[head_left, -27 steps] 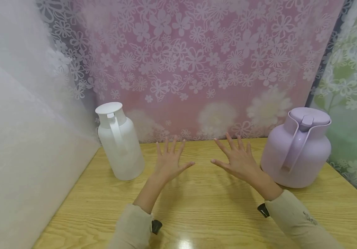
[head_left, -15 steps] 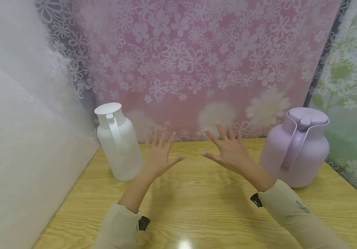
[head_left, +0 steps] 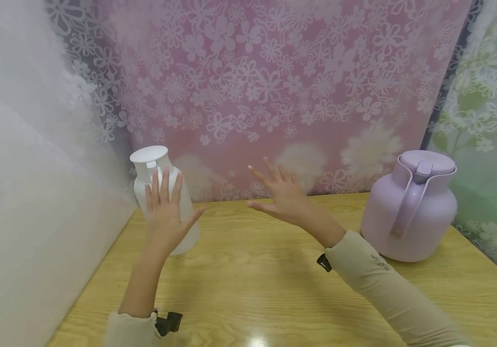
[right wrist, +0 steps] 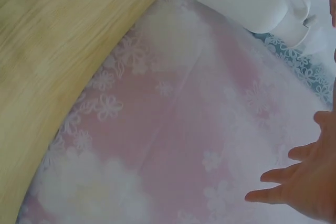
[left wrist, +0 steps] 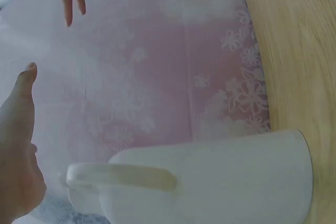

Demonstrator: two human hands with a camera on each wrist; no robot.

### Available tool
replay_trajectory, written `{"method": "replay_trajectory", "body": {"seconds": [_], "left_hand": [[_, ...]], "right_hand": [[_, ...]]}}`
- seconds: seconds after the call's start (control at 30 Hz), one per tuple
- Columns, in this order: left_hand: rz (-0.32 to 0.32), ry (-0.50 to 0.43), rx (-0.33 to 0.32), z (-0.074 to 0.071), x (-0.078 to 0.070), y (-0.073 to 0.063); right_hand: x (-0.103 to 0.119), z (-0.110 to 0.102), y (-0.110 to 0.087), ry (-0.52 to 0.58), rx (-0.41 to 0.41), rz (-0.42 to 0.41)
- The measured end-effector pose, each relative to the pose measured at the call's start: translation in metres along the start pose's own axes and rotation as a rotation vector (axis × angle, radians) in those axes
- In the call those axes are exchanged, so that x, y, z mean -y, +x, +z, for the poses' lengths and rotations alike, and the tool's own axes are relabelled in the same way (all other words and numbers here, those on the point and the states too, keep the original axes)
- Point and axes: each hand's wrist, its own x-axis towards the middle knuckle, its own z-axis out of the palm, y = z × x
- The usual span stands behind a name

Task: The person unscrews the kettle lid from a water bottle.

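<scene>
At the left of the table stands a white thermos jug, upright, its handle mostly covered by my left hand in the head view. That left hand is spread in front of the jug; the left wrist view shows the thumb apart from the jug's handle. My right hand, fingers spread and holding nothing, is raised over the middle of the table, right of the white jug. A lilac thermos jug stands upright at the right, its handle turned toward me, apart from both hands.
The wooden table ends at a pink floral curtain behind. A pale wall runs along the left side, and a green floral curtain hangs at the right.
Both hands have moved left and a little up, the left one from beside the white jug to in front of it. Both jugs have stayed in place.
</scene>
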Motion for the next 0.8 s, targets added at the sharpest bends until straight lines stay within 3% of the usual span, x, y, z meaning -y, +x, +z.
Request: {"method": "replay_trajectory", "body": {"seconds": [0.13,0.27,0.43,0.57,0.67,0.8], "left_hand": [[-0.035,-0.091,-0.128,0.005,0.029,-0.016],[-0.115,-0.187,-0.173,0.015,0.057,-0.029],[-0.244,-0.324,-0.121,0.030,0.084,-0.041],[-0.354,-0.371,-0.058,0.041,0.101,-0.049],[-0.384,-0.393,-0.036,0.049,0.111,-0.054],[-0.378,-0.422,-0.017,0.062,0.120,-0.058]], "right_hand": [[0.008,0.016,0.016,0.068,-0.031,-0.040],[0.016,0.035,0.032,0.152,-0.055,-0.063],[0.024,0.067,0.051,0.268,-0.066,-0.094],[0.032,0.094,0.063,0.356,-0.034,-0.068],[0.040,0.112,0.072,0.407,0.006,-0.029],[0.051,0.132,0.082,0.470,0.041,0.003]]}}
